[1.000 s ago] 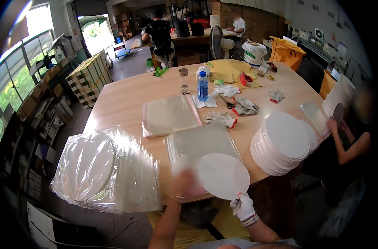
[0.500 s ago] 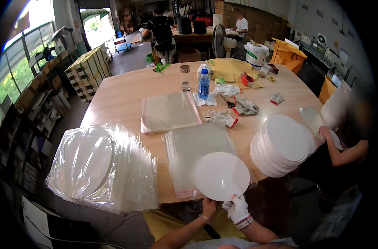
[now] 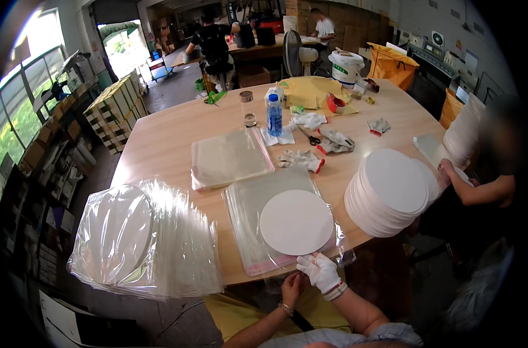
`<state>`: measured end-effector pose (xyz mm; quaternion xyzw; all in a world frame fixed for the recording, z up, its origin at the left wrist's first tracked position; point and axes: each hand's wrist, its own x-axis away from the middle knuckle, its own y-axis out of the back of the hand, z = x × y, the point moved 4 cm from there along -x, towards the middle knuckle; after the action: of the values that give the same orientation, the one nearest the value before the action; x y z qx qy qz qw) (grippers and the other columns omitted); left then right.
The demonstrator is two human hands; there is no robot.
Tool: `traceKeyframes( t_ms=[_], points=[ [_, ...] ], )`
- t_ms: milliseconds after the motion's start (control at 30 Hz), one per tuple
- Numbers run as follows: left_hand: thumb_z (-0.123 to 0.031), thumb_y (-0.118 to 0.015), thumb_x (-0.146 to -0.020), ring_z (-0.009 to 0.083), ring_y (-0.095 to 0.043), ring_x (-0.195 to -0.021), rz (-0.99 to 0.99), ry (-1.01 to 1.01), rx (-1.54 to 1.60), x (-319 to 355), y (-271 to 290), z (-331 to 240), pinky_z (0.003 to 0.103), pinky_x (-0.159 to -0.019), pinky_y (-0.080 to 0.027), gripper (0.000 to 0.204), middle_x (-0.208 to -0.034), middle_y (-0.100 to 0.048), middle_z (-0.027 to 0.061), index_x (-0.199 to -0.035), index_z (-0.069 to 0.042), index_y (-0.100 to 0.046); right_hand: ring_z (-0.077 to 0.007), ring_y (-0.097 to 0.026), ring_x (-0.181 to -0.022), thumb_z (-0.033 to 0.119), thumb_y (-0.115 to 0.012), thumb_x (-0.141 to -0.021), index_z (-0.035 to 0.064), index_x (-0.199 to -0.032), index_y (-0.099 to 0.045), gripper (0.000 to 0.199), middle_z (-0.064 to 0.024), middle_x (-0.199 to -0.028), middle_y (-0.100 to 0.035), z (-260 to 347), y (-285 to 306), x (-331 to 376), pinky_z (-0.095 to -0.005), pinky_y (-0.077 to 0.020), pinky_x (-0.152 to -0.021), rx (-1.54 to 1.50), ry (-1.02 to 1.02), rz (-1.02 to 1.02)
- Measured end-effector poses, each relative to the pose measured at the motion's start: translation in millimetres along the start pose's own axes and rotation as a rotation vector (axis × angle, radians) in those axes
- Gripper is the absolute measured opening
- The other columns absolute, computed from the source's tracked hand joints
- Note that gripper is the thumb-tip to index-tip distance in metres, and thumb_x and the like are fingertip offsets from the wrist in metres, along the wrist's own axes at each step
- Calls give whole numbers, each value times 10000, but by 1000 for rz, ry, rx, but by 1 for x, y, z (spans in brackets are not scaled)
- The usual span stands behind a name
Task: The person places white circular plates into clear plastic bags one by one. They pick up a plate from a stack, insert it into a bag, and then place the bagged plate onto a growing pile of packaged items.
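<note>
A white round disc point(image 3: 296, 223) lies flat over a stack of clear plastic bags point(image 3: 246, 232) at the table's near edge. It seems to be inside the top bag, whose loose film shows around the disc's near side. My bare left hand point(image 3: 293, 289) pinches the bag's near edge just off the table. My right hand point(image 3: 319, 272), in a white glove, rests its outstretched fingers at the disc's near rim. To the right stands a tall stack of white discs point(image 3: 394, 182). Bagged discs point(image 3: 119, 232) are piled at the left.
Behind lie another bag stack point(image 3: 232, 156), loose gloves point(image 3: 302, 159), scissors point(image 3: 313, 140), a blue bottle point(image 3: 274, 116) and a glass tumbler point(image 3: 249, 109). A co-worker's arm point(image 3: 464, 182) is at the right. A fan point(image 3: 293, 52) stands beyond the table.
The disc has moved away from me, from being gripped by my right hand at its near rim to lying flat over the bags. My right fingers have straightened out.
</note>
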<state>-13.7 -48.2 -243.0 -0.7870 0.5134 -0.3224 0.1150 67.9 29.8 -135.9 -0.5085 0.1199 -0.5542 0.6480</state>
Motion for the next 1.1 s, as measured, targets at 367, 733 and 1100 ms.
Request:
traceKeyframes(
  t_ms=[367, 733, 1100],
  points=[
    [-377, -409, -951, 196, -579, -1043, 50, 213, -260, 36, 47, -95, 301, -809, -476, 450, -1150, -597, 82, -1138, 0, -566, -104, -543, -573, 185, -492, -907, 18, -887, -567, 184, -35, -732, -591, 27, -20, 54, -269, -439, -503, 1040, -255, 178],
    [-300, -424, -932, 166, -598, -869, -112, 155, 115, 41, 71, -76, 320, -764, -479, 341, -1047, -628, 68, -1024, -26, -605, -304, -554, -750, 175, -578, -708, 79, -762, -565, 110, -105, -814, -523, -79, -78, 30, -401, -479, -614, 1981, 615, 569],
    [-286, -325, -936, 277, -635, -932, -39, 202, -180, 43, 61, -105, 331, -728, -516, 411, -1111, -616, 150, -1055, 35, -552, -336, -496, -1088, 186, -415, -891, 66, -1219, -486, 356, -191, -1200, -508, 297, 346, 194, -392, -394, -940, 2317, -425, -1307]
  ],
)
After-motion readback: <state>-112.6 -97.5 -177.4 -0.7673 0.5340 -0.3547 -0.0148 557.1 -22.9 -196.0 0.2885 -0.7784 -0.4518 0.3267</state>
